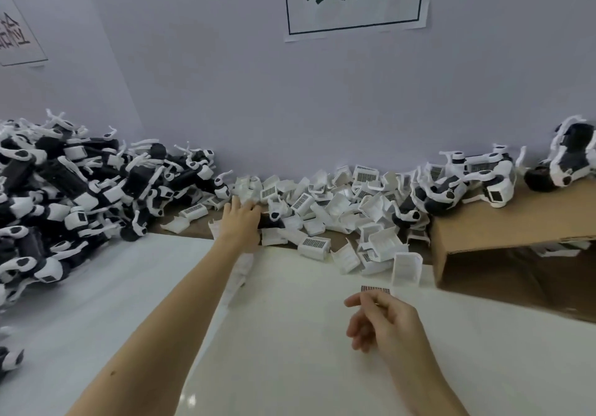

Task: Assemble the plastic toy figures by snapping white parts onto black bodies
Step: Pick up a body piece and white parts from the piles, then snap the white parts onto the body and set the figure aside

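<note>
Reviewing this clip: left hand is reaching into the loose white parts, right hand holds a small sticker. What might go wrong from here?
1. The left hand reaches into the pile of white parts beside a black body; it may knock neighbouring pieces over the table edge.
2. The right hand only pinches the small grid sticker by one edge, so it could slip or curl.
3. The tall heap of figures at the left looks loose and might slide.
</note>
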Demonstrator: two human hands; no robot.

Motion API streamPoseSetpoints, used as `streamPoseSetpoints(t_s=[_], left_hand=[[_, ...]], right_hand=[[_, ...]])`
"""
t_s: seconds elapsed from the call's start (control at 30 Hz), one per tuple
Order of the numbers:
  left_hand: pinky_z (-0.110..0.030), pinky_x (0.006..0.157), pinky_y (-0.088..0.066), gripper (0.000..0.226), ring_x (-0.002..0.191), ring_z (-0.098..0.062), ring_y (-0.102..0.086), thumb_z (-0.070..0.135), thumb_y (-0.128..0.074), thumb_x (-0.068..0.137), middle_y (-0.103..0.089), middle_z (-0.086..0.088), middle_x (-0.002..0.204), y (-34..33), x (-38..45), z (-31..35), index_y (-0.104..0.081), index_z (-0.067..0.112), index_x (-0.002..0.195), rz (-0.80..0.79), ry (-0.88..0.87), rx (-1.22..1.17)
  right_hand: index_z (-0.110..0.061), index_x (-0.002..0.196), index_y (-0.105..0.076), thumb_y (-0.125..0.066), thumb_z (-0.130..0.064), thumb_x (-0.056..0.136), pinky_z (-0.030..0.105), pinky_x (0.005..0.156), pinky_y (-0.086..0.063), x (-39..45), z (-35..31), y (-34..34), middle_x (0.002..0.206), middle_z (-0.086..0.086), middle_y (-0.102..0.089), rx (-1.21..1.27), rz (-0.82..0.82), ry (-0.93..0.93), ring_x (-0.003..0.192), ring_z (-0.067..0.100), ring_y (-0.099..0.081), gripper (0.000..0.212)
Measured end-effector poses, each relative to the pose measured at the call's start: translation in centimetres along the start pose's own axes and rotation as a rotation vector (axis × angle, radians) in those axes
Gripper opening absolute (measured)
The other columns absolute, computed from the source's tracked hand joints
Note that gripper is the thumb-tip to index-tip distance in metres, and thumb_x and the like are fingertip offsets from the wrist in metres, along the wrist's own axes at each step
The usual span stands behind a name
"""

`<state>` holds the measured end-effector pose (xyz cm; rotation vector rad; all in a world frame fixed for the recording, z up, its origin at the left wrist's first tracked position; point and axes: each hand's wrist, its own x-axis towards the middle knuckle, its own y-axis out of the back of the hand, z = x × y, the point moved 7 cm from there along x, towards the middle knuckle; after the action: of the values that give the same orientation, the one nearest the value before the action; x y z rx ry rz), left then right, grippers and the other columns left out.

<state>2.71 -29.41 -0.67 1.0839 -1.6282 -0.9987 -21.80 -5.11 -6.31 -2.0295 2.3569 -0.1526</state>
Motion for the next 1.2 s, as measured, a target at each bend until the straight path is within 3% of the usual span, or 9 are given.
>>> streamPoseSetpoints(t_s=[0.17, 0.33, 0.43, 0.53, 0.7, 0.9, 1.03, 1.13, 1.2], left_hand=[[-0.034, 0.108, -0.034, 0.035, 0.127, -0.028, -0.045, 0.024, -0.074, 0.098, -0.058, -0.001, 0.135, 2.7, -1.3, 0.3, -0.064, 0.013, 0.130, 0.187, -0.082, -0.112], [-0.036, 0.107, -0.041, 0.023, 0.121, -0.030, -0.049, -0.003, -0.068, 0.093, -0.061, -0.007, 0.128, 7.4, -6.4, 2.6, -0.069, 0.005, 0.115, 0.370, -0.225, -0.206], [-0.047, 0.102, -0.053, 0.029, 0.107, -0.038, -0.061, -0.001, -0.087, 0.080, -0.068, -0.014, 0.114, 10.9, -11.3, 5.2, -0.073, 0.000, 0.106, 0.539, -0.254, -0.325], [-0.044, 0.087, -0.057, 0.037, 0.097, -0.035, -0.063, 0.000, -0.094, 0.071, -0.069, -0.010, 0.107, 12.4, -16.1, 9.0, -0.075, 0.002, 0.103, 0.659, -0.309, -0.510], [-0.035, 0.089, -0.050, 0.030, 0.097, -0.027, -0.059, 0.006, -0.090, 0.080, -0.067, -0.006, 0.109, 11.8, -21.0, 14.7, -0.075, 0.006, 0.105, 0.709, -0.404, -0.639], [-0.035, 0.094, -0.051, 0.037, 0.104, -0.024, -0.057, 0.009, -0.084, 0.091, -0.064, -0.004, 0.123, 11.0, -22.3, 15.4, -0.073, 0.006, 0.126, 0.735, -0.480, -0.761], [-0.026, 0.108, -0.045, 0.076, 0.127, -0.016, -0.058, 0.047, -0.080, 0.093, -0.043, 0.010, 0.157, 10.3, -21.9, 13.2, -0.046, 0.032, 0.159, 0.655, -0.496, -0.833], [-0.016, 0.105, -0.046, 0.089, 0.126, -0.009, -0.058, 0.061, -0.083, 0.085, -0.038, 0.016, 0.156, 9.8, -21.0, 10.6, -0.037, 0.040, 0.159, 0.578, -0.291, -1.207], [-0.017, 0.097, -0.051, 0.092, 0.119, -0.007, -0.063, 0.069, -0.081, 0.078, -0.054, 0.014, 0.144, 8.1, -20.2, 9.9, -0.041, 0.038, 0.155, 0.350, -0.091, -1.466]], right_hand=[[0.000, 0.096, -0.071, -0.049, -0.011, 0.109, 0.025, 0.049, -0.046, 0.1, 0.1, 0.2, 0.068, 0.020, -0.069, 0.000, 0.007, -0.008, 0.054, 0.024, -0.062, 0.028], [0.003, 0.105, -0.071, -0.049, -0.012, 0.109, 0.024, 0.053, -0.048, -0.1, 0.1, 0.2, 0.072, 0.018, -0.071, 0.042, 0.007, -0.030, 0.059, 0.024, -0.064, 0.027], [-0.009, 0.122, -0.067, -0.060, -0.024, 0.105, 0.031, 0.067, -0.057, -0.3, -0.7, 0.0, 0.097, 0.019, -0.077, 0.237, -0.006, -0.070, 0.083, 0.030, -0.076, 0.024], [-0.017, 0.132, -0.060, -0.075, -0.036, 0.089, 0.039, 0.082, -0.060, -0.7, -1.5, 0.1, 0.120, 0.017, -0.074, 0.357, -0.032, -0.078, 0.112, 0.029, -0.074, 0.050], [-0.003, 0.119, -0.071, -0.079, -0.032, 0.088, 0.027, 0.081, -0.060, -2.1, -2.0, 3.1, 0.106, 0.014, -0.079, 0.226, 0.146, -0.047, 0.103, 0.024, -0.077, 0.043], [0.000, 0.112, -0.078, -0.080, -0.037, 0.084, 0.027, 0.080, -0.058, -2.0, -2.1, 4.3, 0.107, 0.018, -0.073, 0.307, 0.044, -0.128, 0.093, 0.022, -0.069, 0.047], [0.001, 0.113, -0.077, -0.076, -0.036, 0.086, 0.029, 0.089, -0.057, -2.0, -2.4, 4.1, 0.116, 0.017, -0.076, 0.297, 0.037, -0.063, 0.101, 0.025, -0.069, 0.046], [0.002, 0.114, -0.076, -0.077, -0.036, 0.084, 0.030, 0.091, -0.056, -2.0, -2.7, 4.4, 0.116, 0.017, -0.076, 0.338, 0.072, -0.045, 0.102, 0.023, -0.068, 0.048], [0.000, 0.112, -0.078, -0.079, -0.038, 0.083, 0.026, 0.083, -0.059, -1.9, -2.7, 4.3, 0.111, 0.015, -0.076, 0.376, 0.071, -0.061, 0.099, 0.019, -0.070, 0.048]])
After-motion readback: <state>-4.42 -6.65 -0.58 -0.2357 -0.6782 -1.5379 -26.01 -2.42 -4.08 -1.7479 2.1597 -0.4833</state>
